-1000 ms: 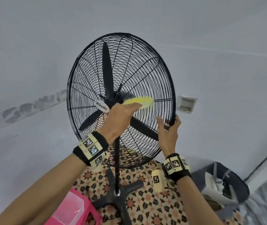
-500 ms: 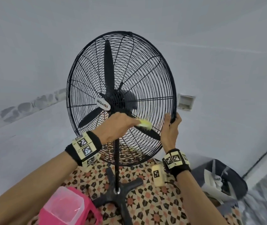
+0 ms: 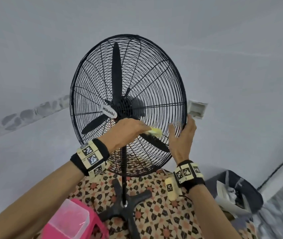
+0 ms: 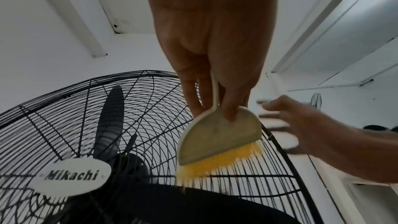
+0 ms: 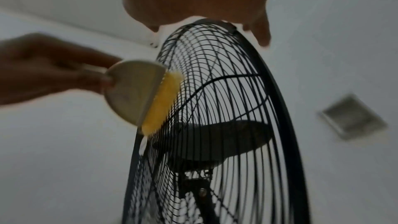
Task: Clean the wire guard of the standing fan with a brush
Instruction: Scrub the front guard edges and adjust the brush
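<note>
A black standing fan fills the head view, its round wire guard (image 3: pixel 154 83) facing me. My left hand (image 3: pixel 145 128) grips the thin handle of a cream brush (image 3: pixel 155 131). The yellow bristles press on the guard (image 4: pixel 150 125) just right of and below the hub. The left wrist view shows that hand (image 4: pixel 215 105) and the brush (image 4: pixel 219 140) close up. My right hand (image 3: pixel 183 133) is at the guard's right rim, fingers straight, thumb in front and fingers behind. Whether it touches the rim is unclear. From the right wrist, this hand (image 5: pixel 204 13) straddles the guard (image 5: pixel 226 91) beside the brush (image 5: pixel 137 91).
The fan's pole ends in a cross-shaped base (image 3: pixel 125 204) on a patterned floor (image 3: pixel 163 213). A pink stool with a clear box (image 3: pixel 73 219) stands at lower left. At lower right is a dark bag of papers (image 3: pixel 237 194). A wall box (image 3: pixel 196 109) sits behind the rim.
The brush swept from beside the hub down and right across the guard. My right hand slid up the rim, and its fingers went from gripping to straight.
</note>
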`<control>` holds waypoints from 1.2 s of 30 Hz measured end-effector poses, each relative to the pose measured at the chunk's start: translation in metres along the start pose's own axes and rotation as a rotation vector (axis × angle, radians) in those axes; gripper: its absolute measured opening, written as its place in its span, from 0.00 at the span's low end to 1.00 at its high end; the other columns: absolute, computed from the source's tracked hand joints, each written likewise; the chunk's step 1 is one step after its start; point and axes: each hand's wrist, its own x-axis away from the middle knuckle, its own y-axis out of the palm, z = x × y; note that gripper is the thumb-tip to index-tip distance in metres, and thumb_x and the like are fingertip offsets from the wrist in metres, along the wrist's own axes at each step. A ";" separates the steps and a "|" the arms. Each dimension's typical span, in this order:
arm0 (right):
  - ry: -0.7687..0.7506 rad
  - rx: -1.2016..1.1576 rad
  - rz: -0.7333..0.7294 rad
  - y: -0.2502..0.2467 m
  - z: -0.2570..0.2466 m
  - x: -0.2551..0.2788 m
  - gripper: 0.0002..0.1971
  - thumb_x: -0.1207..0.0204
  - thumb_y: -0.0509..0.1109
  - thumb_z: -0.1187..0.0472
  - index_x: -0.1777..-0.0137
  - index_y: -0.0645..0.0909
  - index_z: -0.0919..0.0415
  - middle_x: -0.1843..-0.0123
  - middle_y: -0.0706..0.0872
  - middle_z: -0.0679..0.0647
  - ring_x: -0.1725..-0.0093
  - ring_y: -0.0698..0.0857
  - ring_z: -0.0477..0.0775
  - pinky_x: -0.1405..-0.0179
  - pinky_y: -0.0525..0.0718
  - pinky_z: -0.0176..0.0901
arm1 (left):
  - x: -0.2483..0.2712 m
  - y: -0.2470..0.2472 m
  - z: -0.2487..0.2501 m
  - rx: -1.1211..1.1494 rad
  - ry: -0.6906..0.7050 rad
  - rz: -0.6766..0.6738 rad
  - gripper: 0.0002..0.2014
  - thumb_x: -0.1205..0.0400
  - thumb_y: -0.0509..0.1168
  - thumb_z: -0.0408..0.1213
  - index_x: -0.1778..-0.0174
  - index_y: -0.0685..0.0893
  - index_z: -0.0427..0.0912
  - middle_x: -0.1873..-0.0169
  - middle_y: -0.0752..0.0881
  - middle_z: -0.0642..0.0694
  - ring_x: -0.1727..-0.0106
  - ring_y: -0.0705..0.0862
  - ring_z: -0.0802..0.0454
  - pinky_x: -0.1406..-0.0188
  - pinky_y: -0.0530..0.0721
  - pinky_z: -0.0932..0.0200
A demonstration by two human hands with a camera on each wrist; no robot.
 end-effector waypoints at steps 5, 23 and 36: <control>-0.457 0.232 -0.144 0.013 -0.002 0.005 0.15 0.22 0.77 0.49 0.36 0.88 0.46 0.08 0.55 0.54 0.09 0.48 0.62 0.16 0.46 0.79 | -0.003 -0.002 -0.008 0.151 -0.042 0.162 0.26 0.16 0.71 0.36 0.19 0.79 0.47 0.40 0.86 0.47 0.50 0.82 0.59 0.42 0.83 0.63; 0.330 -0.197 -0.100 -0.002 0.029 -0.005 0.24 0.08 0.53 0.40 0.19 0.71 0.50 0.29 0.84 0.50 0.33 0.82 0.53 0.25 0.77 0.60 | 0.006 0.064 -0.031 0.266 -0.059 0.153 0.19 0.16 0.69 0.23 0.32 0.89 0.45 0.37 0.90 0.40 0.42 0.90 0.50 0.36 0.86 0.62; 0.368 -0.349 -0.106 -0.004 0.044 -0.003 0.25 0.07 0.51 0.45 0.13 0.67 0.49 0.19 0.78 0.46 0.22 0.76 0.45 0.18 0.71 0.47 | 0.001 0.043 -0.028 0.209 0.113 0.124 0.22 0.17 0.54 0.32 0.35 0.91 0.42 0.43 0.88 0.37 0.48 0.91 0.43 0.42 0.90 0.55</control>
